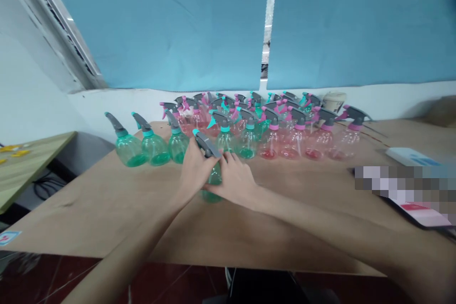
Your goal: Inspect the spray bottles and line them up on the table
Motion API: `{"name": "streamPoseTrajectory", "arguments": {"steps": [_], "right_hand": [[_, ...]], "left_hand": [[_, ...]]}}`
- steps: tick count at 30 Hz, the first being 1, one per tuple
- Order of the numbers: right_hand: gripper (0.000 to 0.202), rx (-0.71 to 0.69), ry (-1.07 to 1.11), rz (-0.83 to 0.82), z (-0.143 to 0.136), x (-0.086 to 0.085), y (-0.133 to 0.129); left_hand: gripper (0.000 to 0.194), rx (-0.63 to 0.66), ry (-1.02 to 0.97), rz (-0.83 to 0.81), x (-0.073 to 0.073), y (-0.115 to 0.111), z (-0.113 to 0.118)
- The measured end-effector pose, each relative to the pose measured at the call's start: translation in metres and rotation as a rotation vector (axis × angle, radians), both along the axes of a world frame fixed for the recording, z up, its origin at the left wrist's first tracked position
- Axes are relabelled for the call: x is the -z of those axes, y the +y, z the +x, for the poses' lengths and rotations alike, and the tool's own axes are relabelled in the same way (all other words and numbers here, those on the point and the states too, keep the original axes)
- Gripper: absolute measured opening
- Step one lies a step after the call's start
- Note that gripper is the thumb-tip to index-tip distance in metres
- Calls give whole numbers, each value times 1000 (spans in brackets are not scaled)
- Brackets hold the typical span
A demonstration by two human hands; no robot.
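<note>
A green spray bottle (pixel 214 175) with a grey and teal spray head stands tilted between my hands, near the middle of the table. My left hand (pixel 195 166) is wrapped round its neck and spray head from the left. From the right, my right hand (pixel 237 178) grips the bottle's body, its fingertips close to those of my left hand. Behind them stand green bottles with teal collars, and to the left are three more green ones, the outermost (pixel 130 149) leaning. Pink bottles (pixel 320 140) with pink collars fill the right part of the group.
The brown table (pixel 107 218) has its front edge below my forearms. On the right lie a white object (pixel 409 156) and a partly pixelated flat item (pixel 423 213). A white cup (pixel 333 102) stands at the back. A wooden table (pixel 42 166) with yellow pieces is at left.
</note>
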State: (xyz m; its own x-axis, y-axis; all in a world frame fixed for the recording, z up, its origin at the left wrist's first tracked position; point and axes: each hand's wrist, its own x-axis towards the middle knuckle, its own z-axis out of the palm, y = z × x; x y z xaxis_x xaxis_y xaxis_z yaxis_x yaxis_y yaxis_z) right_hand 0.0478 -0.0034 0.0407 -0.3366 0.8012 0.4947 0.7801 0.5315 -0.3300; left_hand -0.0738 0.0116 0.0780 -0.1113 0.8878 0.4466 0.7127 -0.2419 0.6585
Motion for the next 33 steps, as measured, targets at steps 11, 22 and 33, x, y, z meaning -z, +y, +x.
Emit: {"name": "streamPoseTrajectory", "arguments": {"steps": [11, 22, 33], "right_hand": [[40, -160, 277, -269, 108, 11, 25], [29, -72, 23, -209, 178, 60, 22], [30, -129, -25, -148, 180, 75, 14]], "left_hand": [[45, 145, -160, 71, 19, 2, 21], [37, 405, -133, -63, 14, 14, 58], [36, 641, -259, -163, 5, 26, 72]]}}
